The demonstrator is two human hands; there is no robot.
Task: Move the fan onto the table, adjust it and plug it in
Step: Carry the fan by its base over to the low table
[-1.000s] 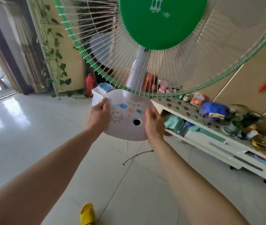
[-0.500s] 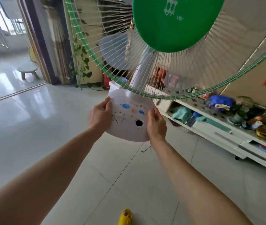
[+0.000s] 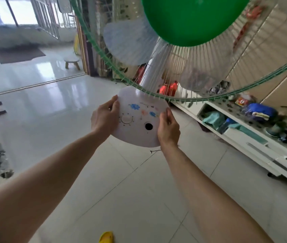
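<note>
Fan (image 3: 139,120): held in the air over the tiled floor (image 3: 139,190), not yet on any worktop; base toward the person, grille above and ahead
Left hand (image 3: 104,118): closed on the left edge of the base; thumb on the top face, fingers curled under and hidden
Right hand (image 3: 168,130): closed on the right edge of the base; thumb on top, fingers underneath
Base: smooth white plastic, rounded rim; judged stiff but slippery; carries a dial (image 3: 126,119) and a dark hole (image 3: 148,126); keep thumbs clear of the dial
Grille (image 3: 183,88): thin wire spokes with a green rim; judged springy and easily bent; not a place to hold
Blades (image 3: 128,42): pale translucent plastic behind the spokes; judged brittle
Balance: head is large and stands high above the grip; judged top-heavy though probably light overall; likely to tip forward if the base is tilted
Best hold: both sides of the base as now, or one hand moved to the white neck (image 3: 149,74) for steadier control
Cord (image 3: 155,151): a short dark length shows below the base; the rest and the plug are out of view; snag risk
Nearby: low white shelf (image 3: 244,137) at right, crowded with items; keep the grille away from it
</note>
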